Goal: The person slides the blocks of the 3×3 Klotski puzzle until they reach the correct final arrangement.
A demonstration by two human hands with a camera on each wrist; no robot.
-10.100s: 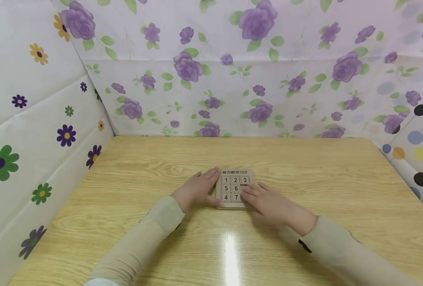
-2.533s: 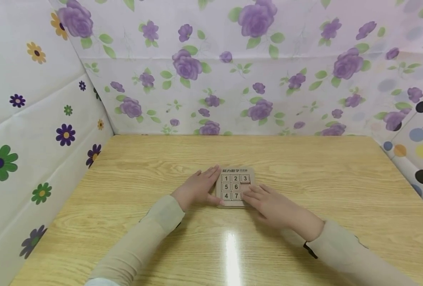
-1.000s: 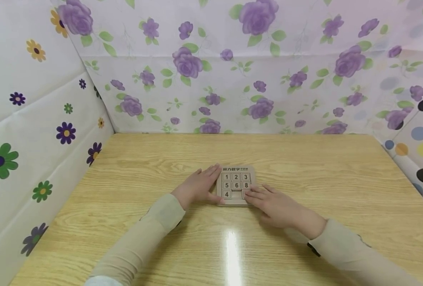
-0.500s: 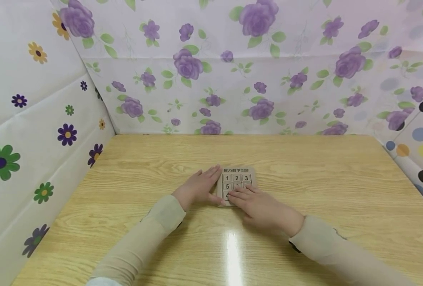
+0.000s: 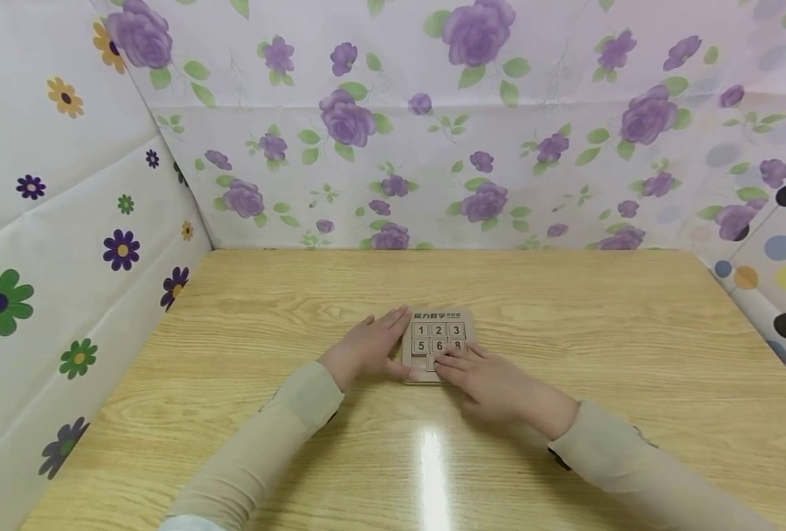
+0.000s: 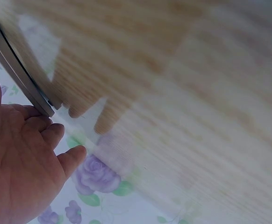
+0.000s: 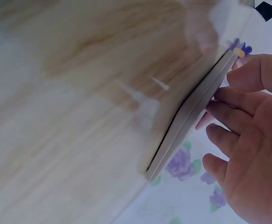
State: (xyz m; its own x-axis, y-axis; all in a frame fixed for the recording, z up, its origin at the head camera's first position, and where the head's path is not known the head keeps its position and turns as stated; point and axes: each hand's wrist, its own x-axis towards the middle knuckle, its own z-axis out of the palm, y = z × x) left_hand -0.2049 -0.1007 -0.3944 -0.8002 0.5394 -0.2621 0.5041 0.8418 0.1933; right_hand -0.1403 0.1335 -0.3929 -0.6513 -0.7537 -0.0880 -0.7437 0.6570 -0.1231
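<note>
A wooden number sliding puzzle (image 5: 436, 316) lies flat on the table. Its top row reads 1, 2, 3 and its middle row 5, 6, 8, the 8 tile (image 5: 457, 344) partly covered. In the bottom row, the left slot is bare; a tile (image 5: 430, 363) shows in the middle, its number hidden. My left hand (image 5: 369, 350) rests along the board's left side, fingers extended, thumb at the lower left corner. My right hand (image 5: 499, 387) presses its fingertips on that middle tile and hides the bottom right slot. Both wrist views show fingers at the board's edge (image 6: 21, 74).
The wood-grain table (image 5: 287, 295) carries a light reflection (image 5: 433, 472) in front of the board. A purple-flowered cloth (image 5: 393, 177) hangs behind it; a flowered white sheet (image 5: 68, 243) stands at the left and a dotted one (image 5: 774, 280) at the right.
The 8 moved up into the middle row, and the bottom middle tile moved right. Since then my right hand reached left over the 4 and came back right; the 4's slot is now bare.
</note>
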